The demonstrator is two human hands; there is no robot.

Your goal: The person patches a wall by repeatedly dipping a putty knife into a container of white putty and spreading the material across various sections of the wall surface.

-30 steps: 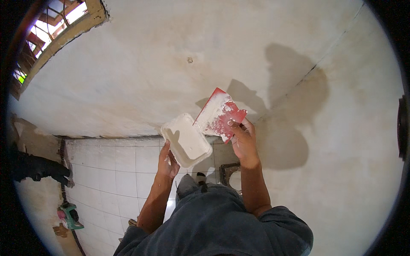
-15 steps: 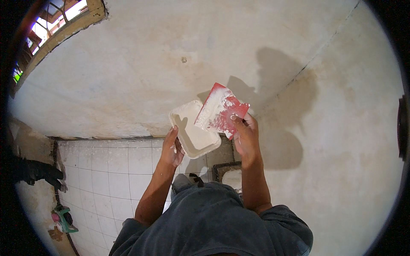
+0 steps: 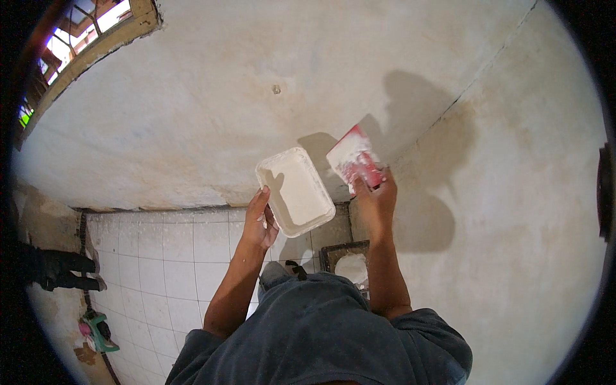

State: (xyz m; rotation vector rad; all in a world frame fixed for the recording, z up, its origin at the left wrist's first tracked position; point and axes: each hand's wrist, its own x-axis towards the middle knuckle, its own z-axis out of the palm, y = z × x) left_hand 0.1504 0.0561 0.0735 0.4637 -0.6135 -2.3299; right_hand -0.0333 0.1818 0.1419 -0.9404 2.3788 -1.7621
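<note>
My left hand [image 3: 261, 221] grips the left edge of a shallow rectangular tray [image 3: 314, 224], its thumb over the rim. Cream-white filler paste [image 3: 296, 189] lies inside the tray. To the right, my right hand [image 3: 376, 200] is closed on a red plastic putty spreader [image 3: 355, 157], slightly blurred by motion. White paste coats much of the spreader's face. A small gap separates the spreader from the tray's right rim. Both are held in front of the patchy plastered wall [image 3: 212, 122].
A dark-rimmed container [image 3: 351, 266] with whitish contents stands on the floor by my right forearm. A barred window [image 3: 90, 38] is at upper left. Another person's legs [image 3: 70, 269] and a green object [image 3: 99, 332] are at far left on the tiled floor [image 3: 179, 256]. A crack line [image 3: 455, 101] crosses the wall.
My right hand has moved the spreader rightward, from over the tray to beside it, and turned it. The tray has barely shifted. The other person's legs have changed position.
</note>
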